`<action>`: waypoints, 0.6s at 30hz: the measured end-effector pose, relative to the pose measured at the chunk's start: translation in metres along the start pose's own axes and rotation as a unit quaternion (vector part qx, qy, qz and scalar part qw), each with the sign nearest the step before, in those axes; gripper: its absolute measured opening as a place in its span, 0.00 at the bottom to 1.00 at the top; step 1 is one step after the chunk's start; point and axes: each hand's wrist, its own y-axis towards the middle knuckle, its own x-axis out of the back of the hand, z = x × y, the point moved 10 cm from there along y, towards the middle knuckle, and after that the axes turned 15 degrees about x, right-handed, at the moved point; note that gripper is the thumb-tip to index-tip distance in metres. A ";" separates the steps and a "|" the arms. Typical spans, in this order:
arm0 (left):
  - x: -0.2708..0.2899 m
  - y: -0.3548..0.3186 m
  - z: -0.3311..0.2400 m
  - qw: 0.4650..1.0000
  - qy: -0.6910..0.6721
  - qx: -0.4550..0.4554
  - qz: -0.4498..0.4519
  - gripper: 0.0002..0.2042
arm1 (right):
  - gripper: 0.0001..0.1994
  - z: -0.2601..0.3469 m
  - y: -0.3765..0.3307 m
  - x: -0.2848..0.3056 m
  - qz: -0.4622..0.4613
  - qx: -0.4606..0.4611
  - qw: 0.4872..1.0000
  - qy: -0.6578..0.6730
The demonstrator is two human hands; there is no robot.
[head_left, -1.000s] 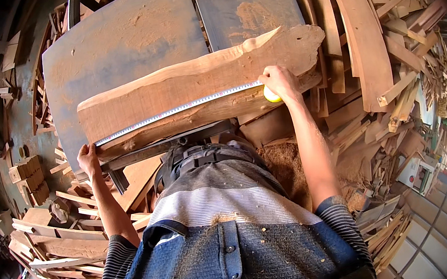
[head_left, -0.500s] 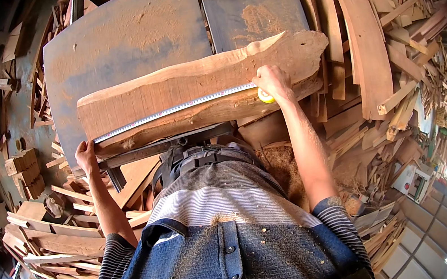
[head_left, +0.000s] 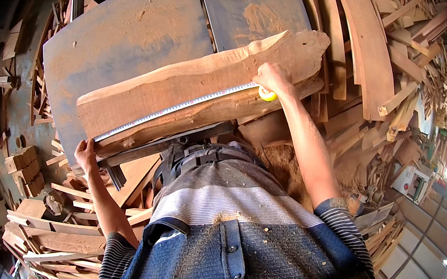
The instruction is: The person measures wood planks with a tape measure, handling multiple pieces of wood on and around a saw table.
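Note:
A thick wooden slab (head_left: 171, 90) with rough, wavy edges lies across the near part of a dusty metal table (head_left: 124, 39). Along its near side runs the pulled-out white blade of a tape measure (head_left: 173, 110). At the slab's left end, my left hand (head_left: 86, 153) pinches the tip of the blade at the corner. My right hand (head_left: 273, 80) is closed around the tape measure near the slab's right part, and the yellow case shows below the fingers. The slab's right end, broad and ragged with a small dark hole, reaches past my right hand.
Long planks (head_left: 360, 34) lean close along the table's right side, with piles of offcuts beyond. Stacked small blocks (head_left: 25, 170) stand at the left. Scrap boards (head_left: 60, 239) lie heaped at the lower left. Sawdust (head_left: 260, 11) covers parts of the tabletop.
Hardly anything differs. My right hand and the yellow tape case sit very slightly farther right in the picture; the left hand keeps its place at the slab's left corner.

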 end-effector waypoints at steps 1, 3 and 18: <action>0.003 0.002 0.002 1.000 0.015 -0.006 -0.007 0.10 | 0.13 0.000 0.000 0.000 -0.004 0.001 1.000 -0.004; 0.004 0.005 0.005 0.999 0.030 -0.009 -0.014 0.10 | 0.13 -0.001 0.001 0.000 -0.012 0.003 1.000 -0.011; 0.003 -0.008 -0.006 0.998 0.059 0.031 -0.001 0.11 | 0.13 0.006 -0.020 0.001 -0.011 -0.010 1.000 0.017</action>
